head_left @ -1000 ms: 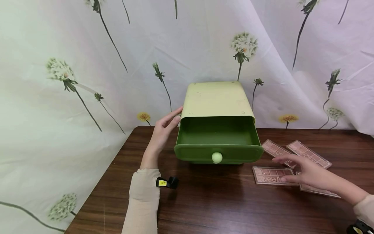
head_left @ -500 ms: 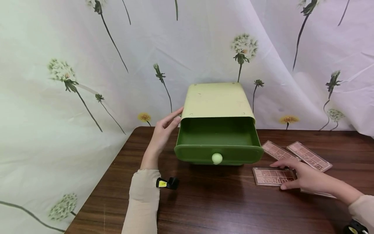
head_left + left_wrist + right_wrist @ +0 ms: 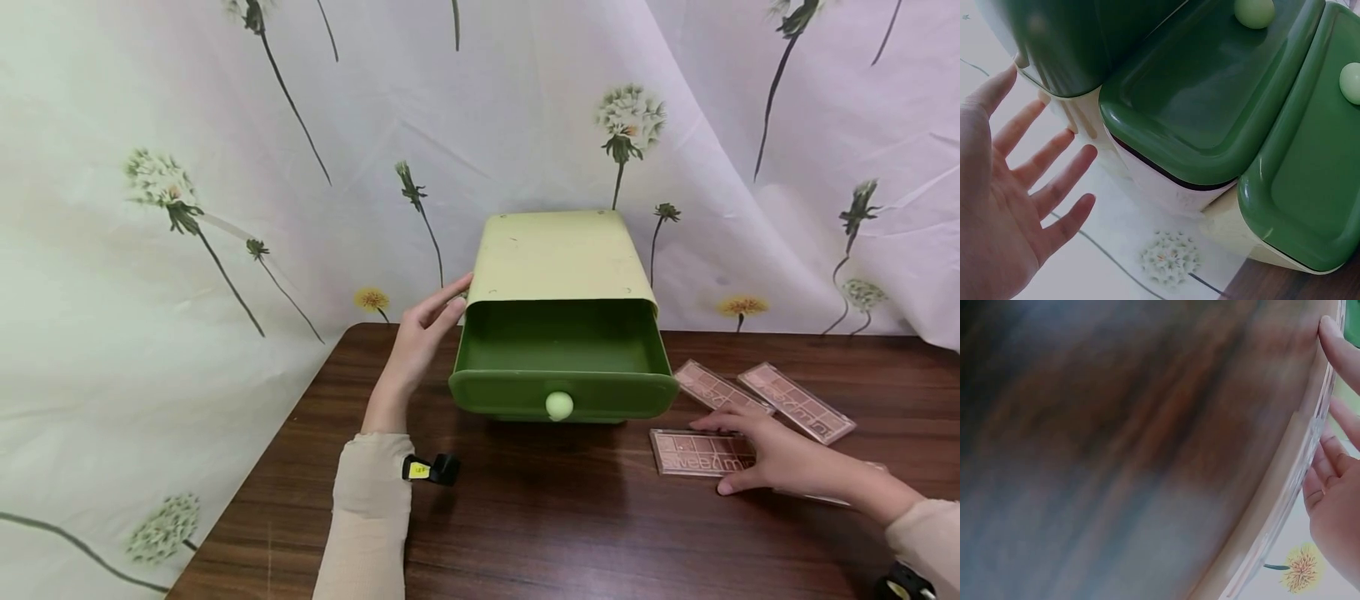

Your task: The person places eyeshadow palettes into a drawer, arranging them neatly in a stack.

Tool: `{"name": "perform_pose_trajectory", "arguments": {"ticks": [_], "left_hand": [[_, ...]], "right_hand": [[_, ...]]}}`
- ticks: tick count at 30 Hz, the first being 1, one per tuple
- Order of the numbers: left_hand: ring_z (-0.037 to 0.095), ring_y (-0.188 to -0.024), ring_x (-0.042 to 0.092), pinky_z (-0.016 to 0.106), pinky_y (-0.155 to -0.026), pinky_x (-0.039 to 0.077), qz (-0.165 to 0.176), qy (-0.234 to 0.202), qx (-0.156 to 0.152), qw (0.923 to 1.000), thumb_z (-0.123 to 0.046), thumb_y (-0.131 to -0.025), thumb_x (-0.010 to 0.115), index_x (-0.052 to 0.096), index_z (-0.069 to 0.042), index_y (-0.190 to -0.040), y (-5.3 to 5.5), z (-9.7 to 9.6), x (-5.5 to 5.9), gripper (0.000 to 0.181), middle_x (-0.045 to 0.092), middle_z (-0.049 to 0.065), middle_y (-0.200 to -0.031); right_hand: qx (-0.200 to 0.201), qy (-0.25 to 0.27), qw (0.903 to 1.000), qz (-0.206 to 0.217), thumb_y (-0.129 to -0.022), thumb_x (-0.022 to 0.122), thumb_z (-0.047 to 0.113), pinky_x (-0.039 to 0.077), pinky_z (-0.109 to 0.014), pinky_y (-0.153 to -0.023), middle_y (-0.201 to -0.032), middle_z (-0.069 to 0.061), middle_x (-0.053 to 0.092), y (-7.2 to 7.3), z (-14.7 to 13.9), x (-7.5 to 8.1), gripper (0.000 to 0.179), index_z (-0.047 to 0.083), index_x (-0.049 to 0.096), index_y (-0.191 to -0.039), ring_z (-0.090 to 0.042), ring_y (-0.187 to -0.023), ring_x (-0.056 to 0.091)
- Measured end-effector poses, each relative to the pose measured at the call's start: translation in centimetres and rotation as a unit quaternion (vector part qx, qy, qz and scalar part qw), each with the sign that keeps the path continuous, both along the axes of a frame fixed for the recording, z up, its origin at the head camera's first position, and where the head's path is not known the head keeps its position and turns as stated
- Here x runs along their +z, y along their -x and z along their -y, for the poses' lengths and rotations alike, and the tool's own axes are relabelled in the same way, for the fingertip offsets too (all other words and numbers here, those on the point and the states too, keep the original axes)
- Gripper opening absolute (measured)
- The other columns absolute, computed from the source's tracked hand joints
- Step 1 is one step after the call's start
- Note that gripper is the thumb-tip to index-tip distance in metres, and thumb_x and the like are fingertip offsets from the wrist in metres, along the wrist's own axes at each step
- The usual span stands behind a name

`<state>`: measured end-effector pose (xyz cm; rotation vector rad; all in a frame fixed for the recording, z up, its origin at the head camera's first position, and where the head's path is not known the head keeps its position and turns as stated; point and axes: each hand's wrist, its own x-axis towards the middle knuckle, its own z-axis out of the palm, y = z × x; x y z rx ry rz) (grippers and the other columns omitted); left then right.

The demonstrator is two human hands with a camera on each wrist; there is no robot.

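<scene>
In the head view, a cream storage cabinet [image 3: 562,254] stands at centre, its green top drawer [image 3: 510,392] pulled out and bare inside. My left hand [image 3: 412,346] rests against the cabinet's left side; the left wrist view shows its fingers spread and straight beside the stacked green drawer fronts [image 3: 1191,100]. To the right of the cabinet, my right hand [image 3: 787,458] spans a pink eyeshadow palette [image 3: 693,452] lying flat on the table. Its thumb is at the near edge, its fingers at the far edge, and it covers the palette's right end.
Two more palettes lie behind the right hand, a left one [image 3: 712,387] and a right one [image 3: 795,400]. Another palette [image 3: 821,500] is mostly hidden beneath the right wrist. A flowered cloth [image 3: 315,167] hangs behind the dark wooden table [image 3: 540,517].
My right hand has lowered onto the front palette, its thumb shifting from the lid to the near edge. The left hand, cabinet and drawer stay as they were.
</scene>
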<state>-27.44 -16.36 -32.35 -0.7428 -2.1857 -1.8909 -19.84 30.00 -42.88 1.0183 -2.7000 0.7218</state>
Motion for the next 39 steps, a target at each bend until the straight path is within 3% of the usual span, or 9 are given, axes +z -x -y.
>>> {"name": "perform_pose_trajectory", "arguments": {"ticks": [6, 17, 32, 37, 39], "left_hand": [[0.010, -0.136, 0.043, 0.040, -0.110, 0.036, 0.004, 0.002, 0.003, 1.0000, -0.030, -0.103, 0.054, 0.054, -0.022, -0.145, -0.1, 0.0, 0.0, 0.043, 0.050, -0.008, -0.147], [0.011, -0.134, 0.046, 0.041, -0.109, 0.037, 0.003, 0.004, 0.008, 1.0000, -0.030, -0.103, 0.055, 0.055, -0.022, -0.144, -0.1, -0.1, 0.0, 0.043, 0.051, -0.008, -0.146], [0.010, -0.132, 0.048, 0.040, -0.107, 0.039, -0.011, 0.006, 0.021, 0.9997, -0.032, -0.101, 0.057, 0.057, -0.022, -0.142, -0.1, -0.1, 0.2, 0.042, 0.054, -0.007, -0.143], [0.010, -0.132, 0.048, 0.039, -0.107, 0.039, -0.014, 0.005, 0.018, 0.9997, -0.031, -0.102, 0.056, 0.057, -0.021, -0.143, 0.0, -0.2, 0.1, 0.042, 0.054, -0.006, -0.143], [0.011, -0.131, 0.048, 0.040, -0.107, 0.039, -0.015, 0.005, 0.016, 0.9998, -0.030, -0.102, 0.056, 0.056, -0.021, -0.143, 0.0, -0.2, 0.1, 0.042, 0.054, -0.006, -0.143]], "right_hand": [[-0.023, -0.014, 0.9993, 0.028, -0.066, 0.090, 0.042, 0.044, -0.030, -0.084, -0.118, 0.000, 0.057, -0.1, 0.1, 0.4, 0.061, 0.020, 0.066, -0.119, -0.008, -0.109, 0.048], [-0.045, -0.002, 0.9974, 0.056, -0.070, 0.090, 0.034, 0.042, -0.017, -0.088, -0.119, -0.003, 0.063, -0.2, 0.2, 1.3, 0.060, 0.014, 0.066, -0.121, -0.005, -0.109, 0.054], [-0.046, 0.046, 0.9977, 0.023, -0.072, 0.090, 0.019, 0.047, -0.016, -0.076, -0.114, 0.003, 0.063, -1.6, 0.2, 3.8, 0.060, 0.004, 0.066, -0.124, 0.001, -0.093, 0.053], [-0.054, 0.052, 0.9972, -0.003, -0.068, 0.092, 0.016, 0.041, -0.017, -0.070, -0.115, 0.008, 0.060, -2.4, 0.0, 5.1, 0.063, 0.010, 0.066, -0.125, -0.001, -0.090, 0.050], [-0.075, 0.039, 0.9964, -0.002, -0.069, 0.092, 0.020, 0.039, -0.015, -0.071, -0.118, 0.012, 0.057, -2.7, -0.2, 5.6, 0.064, 0.016, 0.066, -0.127, 0.002, -0.094, 0.049]]}}
